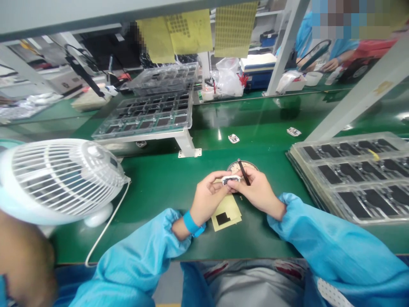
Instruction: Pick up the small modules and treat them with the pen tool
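A small white device point(230, 179) with a dark inner part is held between my two hands above the green bench. My left hand point(207, 194) has its fingers closed on the device's left side. My right hand point(257, 187) presses the device with its thumb and also holds black tweezers point(244, 172), which point up and away. Behind the hands stands a round dish point(251, 164) of small pale pieces, partly covered. Under the hands lies a yellow sheet point(234, 209) with a black piece point(223, 218) stuck on it.
A white fan point(64, 179) stands at left, its cable on the bench. Trays of black parts point(354, 175) are stacked at right; more trays point(150, 113) rest on a raised shelf. Similar white devices point(233, 138) lie beyond. Another person's arm point(25, 256) is at lower left.
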A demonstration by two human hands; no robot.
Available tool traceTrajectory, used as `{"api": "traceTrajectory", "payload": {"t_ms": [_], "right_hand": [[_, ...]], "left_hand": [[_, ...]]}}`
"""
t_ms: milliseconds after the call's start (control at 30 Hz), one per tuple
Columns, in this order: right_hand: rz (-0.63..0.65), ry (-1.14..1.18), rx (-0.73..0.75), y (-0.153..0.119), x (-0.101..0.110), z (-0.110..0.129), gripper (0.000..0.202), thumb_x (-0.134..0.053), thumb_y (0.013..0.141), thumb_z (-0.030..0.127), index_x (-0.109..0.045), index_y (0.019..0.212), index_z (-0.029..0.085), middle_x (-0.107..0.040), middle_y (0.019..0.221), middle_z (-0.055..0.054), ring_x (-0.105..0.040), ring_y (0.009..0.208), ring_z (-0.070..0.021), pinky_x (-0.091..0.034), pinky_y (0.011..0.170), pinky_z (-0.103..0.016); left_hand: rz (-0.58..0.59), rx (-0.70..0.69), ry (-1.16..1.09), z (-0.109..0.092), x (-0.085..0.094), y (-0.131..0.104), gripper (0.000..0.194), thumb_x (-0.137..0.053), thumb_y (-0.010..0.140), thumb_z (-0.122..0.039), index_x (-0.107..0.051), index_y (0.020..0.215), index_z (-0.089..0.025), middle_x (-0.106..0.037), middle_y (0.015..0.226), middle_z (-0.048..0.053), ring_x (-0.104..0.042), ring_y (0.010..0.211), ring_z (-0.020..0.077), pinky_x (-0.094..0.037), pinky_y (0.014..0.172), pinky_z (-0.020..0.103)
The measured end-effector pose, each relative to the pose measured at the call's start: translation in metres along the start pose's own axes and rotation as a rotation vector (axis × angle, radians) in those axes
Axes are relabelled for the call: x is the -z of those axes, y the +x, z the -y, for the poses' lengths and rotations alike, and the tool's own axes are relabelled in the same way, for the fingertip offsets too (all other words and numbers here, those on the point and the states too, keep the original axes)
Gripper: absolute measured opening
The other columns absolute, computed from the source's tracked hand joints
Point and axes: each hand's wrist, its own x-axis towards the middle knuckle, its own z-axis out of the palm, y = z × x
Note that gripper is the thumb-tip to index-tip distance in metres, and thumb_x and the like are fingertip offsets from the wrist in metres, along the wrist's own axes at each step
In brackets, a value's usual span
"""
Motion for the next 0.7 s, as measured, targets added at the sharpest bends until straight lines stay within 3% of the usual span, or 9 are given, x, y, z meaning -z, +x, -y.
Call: {"api": "traceTrajectory", "payload": {"t_ms": [167,333,500,633,700], "right_hand": [[-0.014,-0.08,-0.023,0.001,0.001,0.001,0.034,-0.078,0.072,0.048,-0.061,0.073,0.018,-0.058,0.064,0.0,-0.05,0.058,-0.0141,-0.041,0.055,-0.028],[-0.064,-0.029,-0.028,0.001,-0.005,-0.003,0.039,-0.078,0.071,0.051,-0.057,0.071,0.018,-0.057,0.064,0.0,-0.049,0.056,-0.0133,-0.039,0.053,-0.027],[0.013,-0.217,0.095,0.009,0.003,-0.002,0.032,-0.077,0.076,0.049,-0.064,0.079,0.019,-0.066,0.08,-0.003,-0.059,0.073,-0.0182,-0.047,0.067,-0.031],[-0.026,-0.312,0.283,0.011,0.018,0.001,0.02,-0.068,0.087,0.039,-0.069,0.098,0.023,-0.068,0.096,-0.005,-0.063,0.089,-0.0207,-0.05,0.083,-0.036],[0.015,-0.328,0.377,0.011,0.023,0.002,0.015,-0.063,0.091,0.036,-0.07,0.096,0.024,-0.068,0.096,-0.006,-0.064,0.09,-0.0212,-0.051,0.084,-0.037]], "left_hand": [[0.008,0.008,0.127,0.004,0.001,0.001,0.029,-0.075,0.081,-0.031,-0.07,0.104,-0.015,-0.075,0.102,0.009,-0.072,0.091,0.0196,-0.059,0.086,0.033],[-0.112,-0.018,0.135,0.008,-0.003,-0.001,0.027,-0.076,0.079,-0.029,-0.072,0.102,-0.013,-0.075,0.091,0.007,-0.071,0.08,0.0175,-0.06,0.079,0.031],[-0.106,-0.001,0.2,0.009,0.002,0.004,0.027,-0.072,0.081,-0.028,-0.072,0.104,-0.014,-0.075,0.092,0.007,-0.07,0.079,0.0178,-0.059,0.078,0.031],[-0.101,-0.143,0.452,0.008,0.005,0.006,0.02,-0.069,0.082,-0.022,-0.075,0.101,-0.018,-0.073,0.093,0.005,-0.067,0.083,0.0164,-0.054,0.08,0.029],[-0.105,-0.199,0.518,0.007,0.006,0.006,0.02,-0.068,0.082,-0.021,-0.076,0.099,-0.02,-0.072,0.09,0.004,-0.065,0.08,0.0155,-0.053,0.077,0.027]]}}
